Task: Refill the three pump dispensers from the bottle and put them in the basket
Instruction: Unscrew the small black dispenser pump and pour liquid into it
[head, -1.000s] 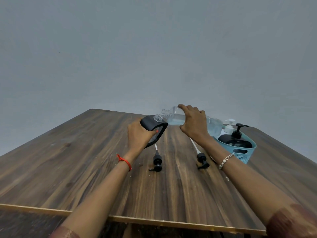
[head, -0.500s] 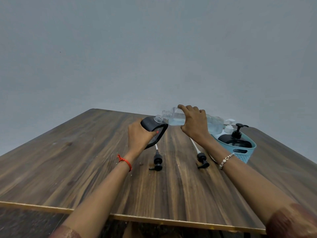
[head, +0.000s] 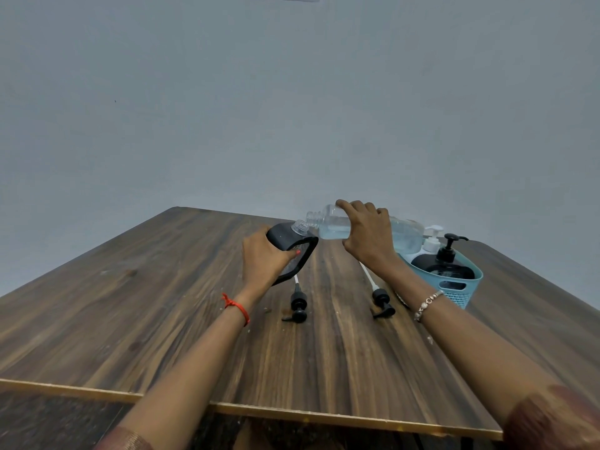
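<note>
Table [head: 162, 303] of dark wood fills the lower view. Basket [head: 461, 287], blue, stands at its right with two dispensers [head: 444, 267] inside. Right hand [head: 367, 238] is wrapped around the tipped bottle [head: 331, 225], its mouth at the black dispenser [head: 292, 248] clasped in the left hand [head: 263, 258]. Two pumps [head: 298, 306] lie between the forearms.
</note>
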Demonstrator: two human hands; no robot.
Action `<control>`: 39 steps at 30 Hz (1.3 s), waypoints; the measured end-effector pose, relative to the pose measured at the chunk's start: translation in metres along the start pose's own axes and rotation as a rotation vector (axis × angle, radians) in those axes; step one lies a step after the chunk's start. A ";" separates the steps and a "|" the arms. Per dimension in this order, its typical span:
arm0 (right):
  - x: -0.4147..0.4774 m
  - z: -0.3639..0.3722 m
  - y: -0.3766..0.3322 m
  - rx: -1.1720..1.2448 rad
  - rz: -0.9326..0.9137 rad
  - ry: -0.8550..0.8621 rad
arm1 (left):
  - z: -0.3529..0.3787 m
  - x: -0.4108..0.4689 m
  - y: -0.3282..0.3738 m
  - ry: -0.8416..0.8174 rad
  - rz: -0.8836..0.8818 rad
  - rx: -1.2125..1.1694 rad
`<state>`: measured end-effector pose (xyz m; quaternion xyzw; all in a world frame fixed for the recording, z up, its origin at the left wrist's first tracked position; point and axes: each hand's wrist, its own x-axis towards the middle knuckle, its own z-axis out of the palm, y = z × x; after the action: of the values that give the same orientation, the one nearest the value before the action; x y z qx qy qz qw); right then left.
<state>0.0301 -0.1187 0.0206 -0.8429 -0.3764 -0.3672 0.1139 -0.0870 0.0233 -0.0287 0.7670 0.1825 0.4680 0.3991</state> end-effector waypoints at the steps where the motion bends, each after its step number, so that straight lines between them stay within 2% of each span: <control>1: 0.000 0.000 0.000 -0.004 0.000 -0.004 | 0.000 0.000 0.001 0.000 -0.001 0.000; 39: -0.002 -0.004 -0.009 -0.014 -0.030 0.017 | -0.008 -0.004 -0.002 -0.009 -0.008 -0.009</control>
<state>0.0206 -0.1158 0.0211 -0.8348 -0.3855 -0.3786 0.1059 -0.0958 0.0256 -0.0302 0.7668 0.1816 0.4636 0.4051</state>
